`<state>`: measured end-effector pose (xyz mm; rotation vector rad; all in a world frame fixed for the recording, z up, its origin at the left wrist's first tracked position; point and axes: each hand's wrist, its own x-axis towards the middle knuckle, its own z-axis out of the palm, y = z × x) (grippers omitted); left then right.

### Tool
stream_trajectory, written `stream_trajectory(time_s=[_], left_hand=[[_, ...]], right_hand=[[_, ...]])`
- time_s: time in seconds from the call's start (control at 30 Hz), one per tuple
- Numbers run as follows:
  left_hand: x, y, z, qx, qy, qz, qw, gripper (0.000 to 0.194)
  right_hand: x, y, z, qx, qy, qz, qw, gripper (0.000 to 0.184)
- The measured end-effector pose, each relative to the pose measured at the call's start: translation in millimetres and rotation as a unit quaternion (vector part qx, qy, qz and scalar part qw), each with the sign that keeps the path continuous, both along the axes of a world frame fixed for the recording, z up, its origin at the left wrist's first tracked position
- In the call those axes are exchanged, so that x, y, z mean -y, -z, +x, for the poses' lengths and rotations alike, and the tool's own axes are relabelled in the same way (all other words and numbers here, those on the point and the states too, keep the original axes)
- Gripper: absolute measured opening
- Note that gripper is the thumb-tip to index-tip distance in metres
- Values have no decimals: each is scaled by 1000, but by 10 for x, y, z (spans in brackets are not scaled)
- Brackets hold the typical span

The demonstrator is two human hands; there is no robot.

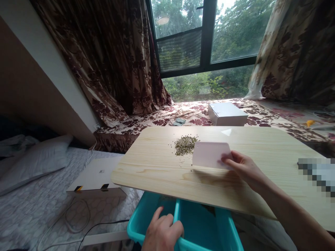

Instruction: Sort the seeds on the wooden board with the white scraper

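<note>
The tabletop (267,150) is the largest thing before us, pale wood with rounded corners, stretching out towards its right edge. Under its near edge, left of the middle, sits a blue-green bin (233,225), split in two by a divider (177,211); part of it is hidden by the tabletop. Some dark bits lie at the far end of its right half, too hidden to name. Beside the tabletop's near left corner, a white box (96,170) rests on the bed (34,205).

Our left hand (162,234) is at the bin's near rim, where the divider meets it. One finger stretches over the left half while the others bend; how tightly they close on the rim or divider, we cannot tell. Our right hand (242,166) reaches over the tabletop from the right, thumb and fingers pinched together on the right end of a pale card (209,153). We hold the card tilted up, its left end just beside the pile; whether its lower edge touches the wood is unclear.

The pile of small seeds (185,144) lies left of the middle, nearer the tabletop's far edge than its near one, with a few stray seeds around it.
</note>
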<state>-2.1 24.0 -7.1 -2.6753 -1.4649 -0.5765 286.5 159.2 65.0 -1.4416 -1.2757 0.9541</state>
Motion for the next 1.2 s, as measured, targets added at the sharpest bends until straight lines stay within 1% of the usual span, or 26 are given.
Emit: stream_trajectory(time_s=[0.13,0.2,0.27,0.33,0.47,0.57,0.63,0.67,0.7,0.73,0.77,0.87,0.9,0.97,1.1,1.2], left_hand=[[-2,-15,-31,6,5,-6,1000,22],[-1,-13,-61,5,8,-12,1000,19],[1,-4,-96,2,17,-15,1000,14],[6,11,-130,0,20,-11,1000,15],[20,39,-183,9,-2,9,1000,17],[27,41,-195,41,-11,1,999,26],[28,37,-184,63,-15,-9,998,31],[27,35,-173,70,-17,-10,997,33],[25,35,-159,72,-16,-7,997,34],[21,38,-144,66,-13,0,998,32],[17,44,-128,55,-8,6,998,28],[-4,76,-91,11,13,15,1000,7],[-12,86,-84,0,18,16,1000,10],[-28,99,-78,-15,22,20,999,17],[-41,72,-81,-32,24,22,999,19],[-34,53,-81,-32,26,22,999,19]], right_hand=[[-18,119,-13,26,-29,14,999,29],[-10,135,-41,31,-39,25,998,30],[5,116,-91,31,-51,28,998,29],[24,86,-154,32,-68,23,997,29],[104,33,-255,21,-110,10,994,31],[232,-32,-259,4,-158,-12,987,32],[318,-91,-218,-4,-193,-34,981,34],[348,-118,-186,-8,-199,-41,979,35],[364,-142,-152,-12,-194,-40,980,35],[365,-160,-117,-16,-173,-31,984,36],[352,-172,-86,-19,-142,-15,990,37],[259,-173,-40,-19,-44,37,998,38],[222,-165,-42,-14,-29,49,998,36],[160,-137,-60,4,-21,67,998,33],[84,-59,-94,45,-15,81,996,24],[45,5,-87,58,-14,76,995,23]])
